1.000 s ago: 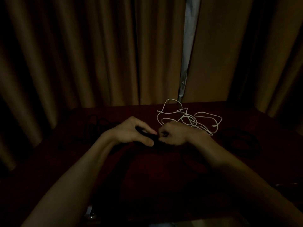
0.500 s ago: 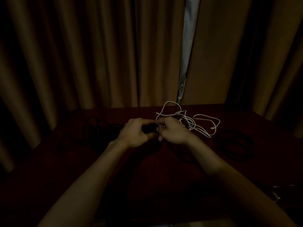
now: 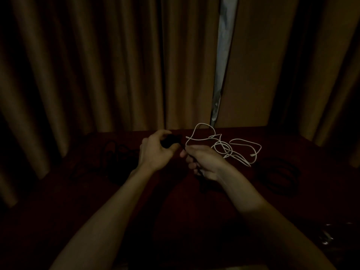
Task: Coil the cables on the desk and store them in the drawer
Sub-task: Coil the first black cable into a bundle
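The left hand curls round the thick end of a black cable. The right hand, just beside it, pinches the same cable, which runs between them, slanting down to the right. The loose white cable lies on the desk just behind the right hand, nearer to it. I see no drawer.

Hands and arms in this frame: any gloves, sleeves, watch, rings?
The left hand and right hand are bare, with no gloves. The left forearm and right forearm are uncovered down to the frame's bottom edge, so no sleeve shows. No watch, band or ring is visible, though the light is too dim to rule out something small.
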`<control>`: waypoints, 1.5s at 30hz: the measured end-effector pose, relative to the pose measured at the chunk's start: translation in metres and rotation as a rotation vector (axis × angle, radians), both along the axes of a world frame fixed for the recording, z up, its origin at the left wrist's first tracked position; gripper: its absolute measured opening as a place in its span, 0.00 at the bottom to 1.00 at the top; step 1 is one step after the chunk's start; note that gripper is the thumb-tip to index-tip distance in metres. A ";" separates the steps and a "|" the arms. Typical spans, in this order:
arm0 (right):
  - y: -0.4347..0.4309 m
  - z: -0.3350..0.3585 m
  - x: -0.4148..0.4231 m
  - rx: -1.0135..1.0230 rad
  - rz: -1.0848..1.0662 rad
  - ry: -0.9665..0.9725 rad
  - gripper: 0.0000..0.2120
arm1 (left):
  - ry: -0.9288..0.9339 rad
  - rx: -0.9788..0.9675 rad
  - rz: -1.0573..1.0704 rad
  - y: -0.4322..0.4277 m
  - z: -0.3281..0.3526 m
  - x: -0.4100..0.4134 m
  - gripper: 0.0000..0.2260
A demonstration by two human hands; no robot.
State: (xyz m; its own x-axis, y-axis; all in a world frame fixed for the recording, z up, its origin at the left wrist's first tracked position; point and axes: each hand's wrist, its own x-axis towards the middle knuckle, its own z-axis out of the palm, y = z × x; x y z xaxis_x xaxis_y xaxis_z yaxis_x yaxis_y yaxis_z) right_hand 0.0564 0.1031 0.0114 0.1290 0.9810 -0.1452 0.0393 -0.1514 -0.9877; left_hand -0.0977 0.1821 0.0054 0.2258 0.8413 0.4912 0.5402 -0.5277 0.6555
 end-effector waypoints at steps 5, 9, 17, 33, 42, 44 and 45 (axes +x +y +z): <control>-0.006 0.001 -0.004 -0.027 -0.007 0.114 0.14 | -0.006 0.012 0.009 0.002 0.003 0.000 0.18; -0.011 -0.005 -0.010 0.044 0.031 0.188 0.11 | 0.010 0.010 0.023 0.003 0.006 0.001 0.15; -0.006 -0.013 0.005 0.037 -0.033 0.179 0.11 | -0.209 -0.263 -0.205 0.000 0.016 -0.003 0.16; -0.005 -0.020 0.004 0.050 0.222 -0.183 0.31 | -0.664 -0.570 -0.272 -0.021 0.029 -0.003 0.13; -0.006 -0.033 0.001 0.146 0.243 0.430 0.13 | -0.801 -0.482 -0.213 -0.018 0.033 0.000 0.11; -0.006 -0.031 0.006 0.133 0.223 0.381 0.11 | -0.759 -0.478 -0.230 -0.017 0.031 -0.002 0.10; -0.005 -0.029 0.009 0.122 0.225 0.339 0.11 | -0.742 -0.472 -0.223 -0.017 0.030 -0.003 0.10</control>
State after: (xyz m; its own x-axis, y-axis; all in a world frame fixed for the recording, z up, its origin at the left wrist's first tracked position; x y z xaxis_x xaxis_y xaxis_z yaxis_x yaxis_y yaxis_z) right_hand 0.0652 0.0977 -0.0173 -0.1251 0.9919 -0.0239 -0.2721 -0.0575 -0.9605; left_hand -0.1006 0.1649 0.0355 0.1705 0.9668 0.1903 -0.1896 -0.1574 0.9692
